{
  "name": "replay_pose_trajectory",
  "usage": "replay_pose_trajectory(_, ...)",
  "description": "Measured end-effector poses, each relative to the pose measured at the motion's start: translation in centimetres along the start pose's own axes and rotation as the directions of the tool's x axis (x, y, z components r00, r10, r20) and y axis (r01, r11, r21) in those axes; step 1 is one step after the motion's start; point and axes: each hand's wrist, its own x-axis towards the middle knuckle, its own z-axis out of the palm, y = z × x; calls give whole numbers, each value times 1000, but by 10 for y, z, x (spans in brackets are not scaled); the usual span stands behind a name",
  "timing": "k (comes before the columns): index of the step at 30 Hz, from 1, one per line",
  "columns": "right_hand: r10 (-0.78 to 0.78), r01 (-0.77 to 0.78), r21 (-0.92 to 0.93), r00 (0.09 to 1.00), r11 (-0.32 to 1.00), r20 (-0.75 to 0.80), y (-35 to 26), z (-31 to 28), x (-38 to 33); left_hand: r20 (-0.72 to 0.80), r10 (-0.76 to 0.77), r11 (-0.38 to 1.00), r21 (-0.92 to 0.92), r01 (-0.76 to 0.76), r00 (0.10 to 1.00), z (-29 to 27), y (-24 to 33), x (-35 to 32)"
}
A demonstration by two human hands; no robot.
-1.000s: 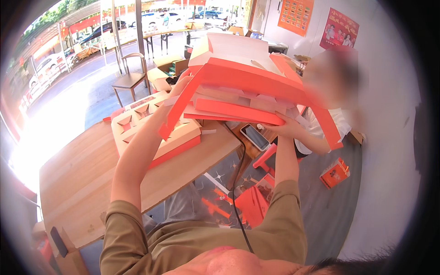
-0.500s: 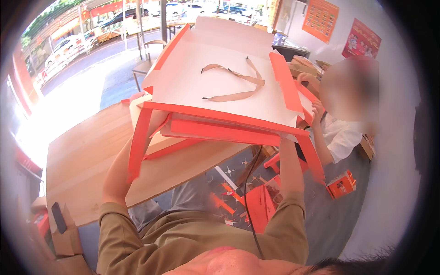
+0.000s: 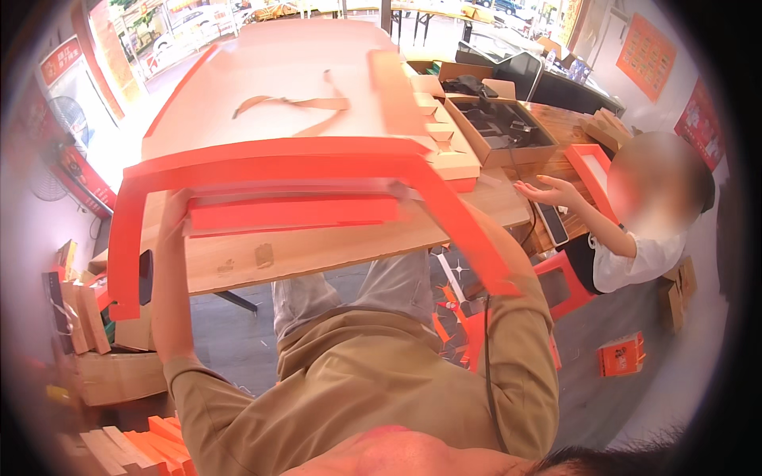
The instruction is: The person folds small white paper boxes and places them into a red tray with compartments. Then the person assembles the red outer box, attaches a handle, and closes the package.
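Note:
In front of me I hold up a stack of red-and-white cardboard box blanks (image 3: 262,67), white inner face up, with red flaps hanging toward me. A tan ribbon handle (image 3: 321,104) with dark tips lies loose on top. My left hand (image 3: 179,205) grips the stack's near left side, and my right hand (image 3: 406,193) its near right side. Both are closed on it, with most fingers hidden by the board. Another red folded edge (image 3: 294,214) shows below the top blank, between my hands. The stack is above the wooden table (image 3: 333,250).
On the table's right stand a divided tan carton (image 3: 452,159) and an open carton of black items (image 3: 508,131). At right sits another person (image 3: 651,230), one hand extended over a phone (image 3: 552,224). A red box (image 3: 621,355) and scraps are on the floor; cardboard (image 3: 119,377) is at left.
My view has turned left, and the stack has shifted leftward in it. The cartons behind it now show. The other person's hand has left the red piece and is held out palm up.

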Motion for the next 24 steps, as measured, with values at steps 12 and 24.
replay_pose_trajectory(12,273,-359,303,917,883,291,198,151,93,50,18,927,373,-35,999,-208,10,-51)
replay_pose_trajectory(24,497,-399,-396,848,827,185,68,49,0,-75,-9,894,447,42,997,-182,-37,-52)
